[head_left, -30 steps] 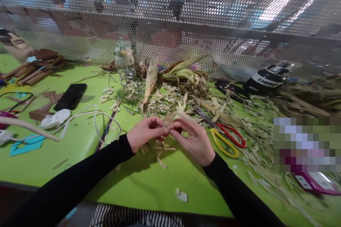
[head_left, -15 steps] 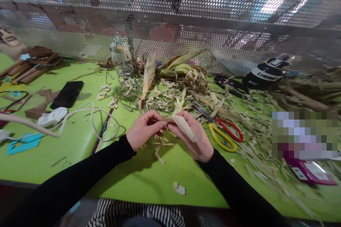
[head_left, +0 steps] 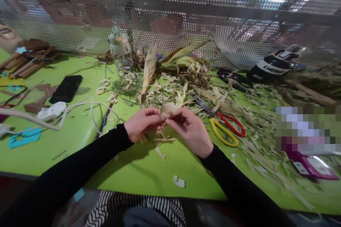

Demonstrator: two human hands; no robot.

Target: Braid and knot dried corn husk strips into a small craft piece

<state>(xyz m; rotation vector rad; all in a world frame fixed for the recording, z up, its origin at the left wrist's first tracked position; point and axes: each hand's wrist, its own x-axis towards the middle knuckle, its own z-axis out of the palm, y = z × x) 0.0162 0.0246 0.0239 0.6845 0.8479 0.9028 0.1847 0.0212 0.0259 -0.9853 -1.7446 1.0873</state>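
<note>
A pale piece of corn husk (head_left: 167, 109) is pinched between both hands above the green table. My left hand (head_left: 141, 124) has its fingertips closed on the husk's left side. On the other side my right hand (head_left: 192, 130) grips it between thumb and fingers. Thin dry strips (head_left: 162, 137) show just below the fingertips; whether they join the held piece is unclear. Scissors (head_left: 223, 127) with one red and one yellow handle lie open to the right. Behind the hands, shredded husk (head_left: 170, 90) is spread about, and a whole pale husk (head_left: 149, 65) stands out at its back.
A clear bottle (head_left: 122, 51) stands at the back. A black bottle (head_left: 274, 65) lies back right. On the left are a phone (head_left: 66, 88), white cables (head_left: 80, 104) and brown rolls (head_left: 29, 62). A magenta object (head_left: 314, 167) lies right. Perforated metal (head_left: 160, 10) borders the green table (head_left: 149, 173).
The held husk strip, which lay across my right fingers, is now folded or bunched up at the fingertips. My right hand has turned a little. The view has shifted slightly.
</note>
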